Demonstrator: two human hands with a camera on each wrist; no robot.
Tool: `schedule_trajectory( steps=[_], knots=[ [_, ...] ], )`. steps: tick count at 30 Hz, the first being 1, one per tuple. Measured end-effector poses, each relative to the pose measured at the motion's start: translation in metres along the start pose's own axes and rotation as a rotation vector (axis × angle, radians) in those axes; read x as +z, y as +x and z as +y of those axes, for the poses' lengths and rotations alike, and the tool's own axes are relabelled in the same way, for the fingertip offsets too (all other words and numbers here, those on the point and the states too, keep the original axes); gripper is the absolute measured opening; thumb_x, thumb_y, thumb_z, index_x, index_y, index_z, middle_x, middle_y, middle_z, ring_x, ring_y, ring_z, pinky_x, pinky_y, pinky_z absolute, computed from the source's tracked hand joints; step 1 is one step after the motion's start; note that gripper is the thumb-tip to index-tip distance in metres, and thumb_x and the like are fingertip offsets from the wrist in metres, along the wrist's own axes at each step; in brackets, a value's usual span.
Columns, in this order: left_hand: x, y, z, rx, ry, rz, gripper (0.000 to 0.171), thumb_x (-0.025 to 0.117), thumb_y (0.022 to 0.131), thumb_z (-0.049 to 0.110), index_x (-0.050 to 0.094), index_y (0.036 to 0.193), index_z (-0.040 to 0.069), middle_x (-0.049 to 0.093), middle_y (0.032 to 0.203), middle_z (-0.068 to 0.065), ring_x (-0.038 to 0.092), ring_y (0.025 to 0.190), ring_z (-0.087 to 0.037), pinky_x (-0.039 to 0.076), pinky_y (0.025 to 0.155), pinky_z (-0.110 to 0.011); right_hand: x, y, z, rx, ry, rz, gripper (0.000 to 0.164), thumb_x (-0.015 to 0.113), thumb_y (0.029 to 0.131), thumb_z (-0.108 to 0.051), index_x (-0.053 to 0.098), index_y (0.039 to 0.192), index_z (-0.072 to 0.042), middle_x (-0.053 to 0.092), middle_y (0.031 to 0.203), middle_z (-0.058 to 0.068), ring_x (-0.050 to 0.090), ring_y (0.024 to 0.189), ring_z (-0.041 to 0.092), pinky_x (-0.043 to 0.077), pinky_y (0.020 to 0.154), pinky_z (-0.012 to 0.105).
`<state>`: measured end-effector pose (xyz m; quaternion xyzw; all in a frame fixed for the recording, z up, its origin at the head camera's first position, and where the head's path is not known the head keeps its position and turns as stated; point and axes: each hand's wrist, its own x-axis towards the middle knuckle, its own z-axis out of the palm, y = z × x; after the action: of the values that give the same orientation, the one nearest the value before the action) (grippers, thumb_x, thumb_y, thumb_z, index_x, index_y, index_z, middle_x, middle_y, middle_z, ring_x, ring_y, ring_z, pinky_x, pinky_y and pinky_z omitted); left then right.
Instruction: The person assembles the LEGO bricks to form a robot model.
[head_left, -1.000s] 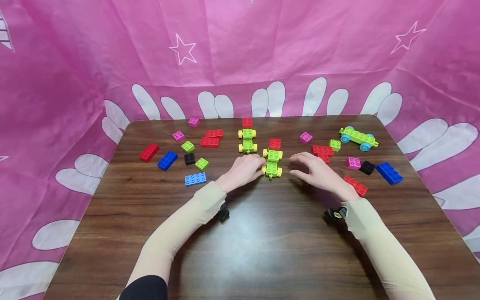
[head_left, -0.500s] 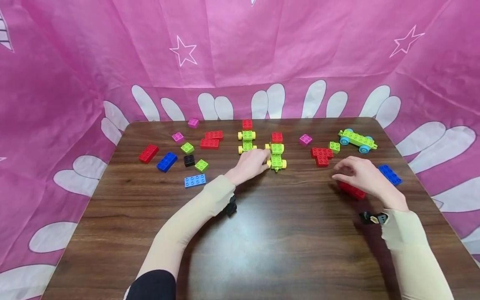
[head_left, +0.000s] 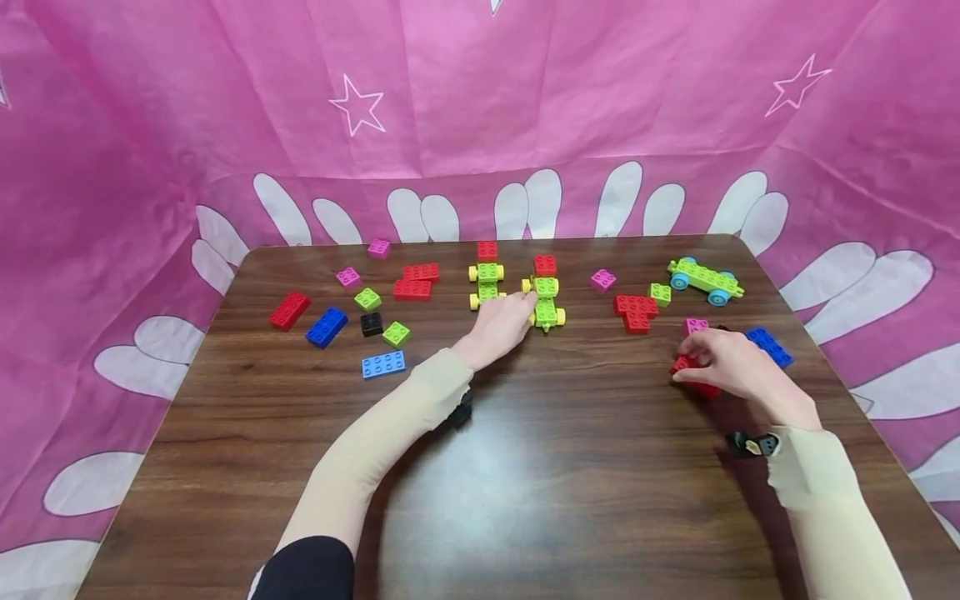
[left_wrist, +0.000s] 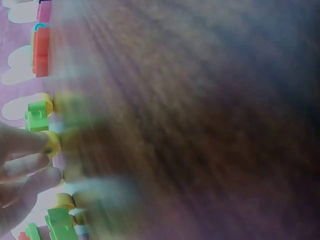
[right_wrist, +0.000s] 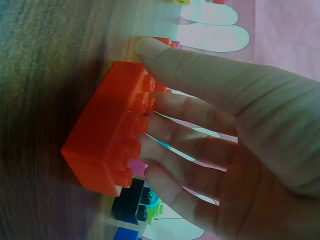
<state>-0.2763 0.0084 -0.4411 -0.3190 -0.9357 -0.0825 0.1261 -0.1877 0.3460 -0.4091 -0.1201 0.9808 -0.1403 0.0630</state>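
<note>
My left hand [head_left: 501,327] holds the left side of a lime toy car base [head_left: 546,310] with yellow wheels. In the left wrist view its thumb and fingers surround a yellow wheel [left_wrist: 54,146]. A red brick [head_left: 544,266] sits at the far end of that base. At the right, my right hand [head_left: 726,362] hovers around a long red brick [head_left: 701,387], fingers spread loosely. Seen from the right wrist, the thumb [right_wrist: 152,48] is at one end of the red brick [right_wrist: 107,117], and relaxed fingers extend behind its studs.
A second yellow-wheeled base [head_left: 487,273] stands to the left. Joined red bricks [head_left: 636,310], a blue-wheeled base [head_left: 703,277] and a blue brick [head_left: 768,346] lie right. Several loose bricks, including a light blue one [head_left: 383,364], lie on the left of the table [head_left: 525,500].
My right hand has moved right, away from the yellow-wheeled base, and come down around the long red brick. The base has shifted toward the far edge with my left hand on it.
</note>
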Motion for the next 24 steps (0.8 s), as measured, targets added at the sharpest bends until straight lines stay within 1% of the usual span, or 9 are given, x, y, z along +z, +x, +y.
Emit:
schedule_trajectory(
  steps=[3, 6, 8, 10, 13, 15, 18, 21, 24],
  knots=[
    [-0.006, -0.003, -0.001, -0.010, -0.007, 0.007, 0.015, 0.063, 0.085, 0.017, 0.055, 0.097, 0.012, 0.066, 0.084, -0.001, 0.062, 0.063, -0.019, 0.046, 0.044, -0.033, 0.001, 0.002, 0.000, -0.014, -0.010, 0.003, 0.035, 0.081, 0.071, -0.025, 0.066, 0.094, -0.003, 0.069, 0.088, 0.010, 0.064, 0.078, 0.021, 0.055, 0.068, 0.039],
    [-0.016, -0.009, -0.002, -0.004, -0.036, 0.006, 0.019, 0.066, 0.084, 0.022, 0.055, 0.095, 0.012, 0.065, 0.080, -0.001, 0.063, 0.065, -0.018, 0.048, 0.046, -0.034, 0.002, 0.002, -0.001, -0.017, -0.011, -0.001, 0.033, 0.081, 0.071, -0.021, 0.066, 0.095, -0.004, 0.068, 0.088, 0.010, 0.063, 0.077, 0.020, 0.054, 0.065, 0.036],
    [-0.024, -0.014, -0.004, 0.007, -0.061, -0.012, 0.020, 0.067, 0.084, 0.024, 0.056, 0.096, 0.013, 0.065, 0.079, 0.000, 0.063, 0.067, -0.017, 0.050, 0.049, -0.034, 0.003, 0.003, -0.001, -0.021, -0.011, 0.001, 0.033, 0.081, 0.070, -0.020, 0.066, 0.095, -0.005, 0.068, 0.087, 0.009, 0.061, 0.076, 0.019, 0.053, 0.064, 0.033],
    [-0.033, -0.021, -0.008, 0.012, -0.103, -0.048, 0.022, 0.068, 0.085, 0.026, 0.058, 0.099, 0.013, 0.066, 0.082, 0.000, 0.064, 0.071, -0.015, 0.052, 0.053, -0.034, 0.004, 0.003, -0.002, -0.037, -0.009, 0.005, 0.033, 0.081, 0.070, -0.020, 0.066, 0.095, -0.006, 0.067, 0.087, 0.008, 0.060, 0.077, 0.019, 0.051, 0.064, 0.030],
    [-0.044, -0.035, -0.017, 0.001, -0.163, -0.107, 0.024, 0.068, 0.085, 0.027, 0.061, 0.103, 0.013, 0.068, 0.090, 0.001, 0.065, 0.080, -0.014, 0.054, 0.060, -0.033, 0.006, 0.005, -0.004, -0.072, -0.008, 0.013, 0.032, 0.082, 0.069, -0.018, 0.066, 0.095, -0.007, 0.067, 0.086, 0.006, 0.060, 0.076, 0.018, 0.050, 0.064, 0.028],
    [-0.050, -0.045, -0.025, -0.013, -0.191, -0.135, 0.024, 0.068, 0.085, 0.026, 0.062, 0.104, 0.012, 0.069, 0.095, 0.001, 0.065, 0.084, -0.014, 0.055, 0.063, -0.033, 0.007, 0.007, -0.006, -0.098, -0.012, 0.020, 0.032, 0.082, 0.069, -0.016, 0.066, 0.095, -0.008, 0.067, 0.086, 0.005, 0.061, 0.078, 0.017, 0.051, 0.066, 0.028],
    [-0.060, -0.061, -0.036, -0.030, -0.199, -0.146, 0.022, 0.069, 0.084, 0.025, 0.063, 0.101, 0.012, 0.069, 0.095, 0.000, 0.066, 0.086, -0.015, 0.055, 0.064, -0.035, 0.011, 0.011, -0.010, -0.135, -0.008, 0.034, 0.032, 0.082, 0.069, -0.014, 0.067, 0.097, -0.009, 0.067, 0.089, 0.003, 0.061, 0.082, 0.018, 0.053, 0.072, 0.033],
    [-0.066, -0.078, -0.049, -0.048, -0.190, -0.136, 0.020, 0.070, 0.083, 0.024, 0.064, 0.099, 0.012, 0.070, 0.094, -0.001, 0.066, 0.084, -0.016, 0.055, 0.063, -0.035, 0.015, 0.016, -0.014, -0.183, 0.005, 0.041, 0.033, 0.081, 0.070, -0.013, 0.067, 0.099, -0.010, 0.068, 0.094, 0.003, 0.061, 0.089, 0.018, 0.054, 0.078, 0.039],
    [-0.070, -0.096, -0.063, -0.073, -0.161, -0.130, 0.019, 0.071, 0.083, 0.024, 0.064, 0.096, 0.013, 0.070, 0.091, -0.001, 0.067, 0.082, -0.015, 0.054, 0.062, -0.034, 0.017, 0.021, -0.019, -0.230, 0.026, 0.039, 0.033, 0.081, 0.071, -0.014, 0.066, 0.101, -0.010, 0.069, 0.097, 0.004, 0.062, 0.092, 0.020, 0.054, 0.081, 0.042]
  ],
)
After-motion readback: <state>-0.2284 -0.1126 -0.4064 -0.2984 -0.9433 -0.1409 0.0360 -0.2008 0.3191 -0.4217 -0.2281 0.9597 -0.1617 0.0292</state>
